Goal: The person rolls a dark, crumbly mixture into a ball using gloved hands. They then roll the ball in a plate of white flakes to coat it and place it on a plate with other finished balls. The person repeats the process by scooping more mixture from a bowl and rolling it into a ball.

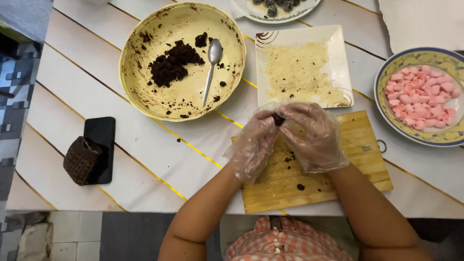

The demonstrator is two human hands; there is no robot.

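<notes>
In the centre of the frame our left hand (255, 142) and right hand (311, 135), both in thin clear gloves, are closed together around a small dark lump (278, 119); the fingertips of both pinch it between them, just above the wooden board (360, 159). We judge the step to be shaping this lump into a ball. The next move, as we see it, calls for soft, even pressure, because the lump looks crumbly and some crumbs already lie on the board.

Just above the hands stands a square plate (333, 43) with pale crumbs. To the upper left is a big yellow bowl (140, 43) with more dark mix (171, 65) and a spoon (211, 67). At the right edge a dish (386, 72) holds pink sweets (423, 94). At the left lie a black phone (102, 133) and a brown pouch (80, 159).
</notes>
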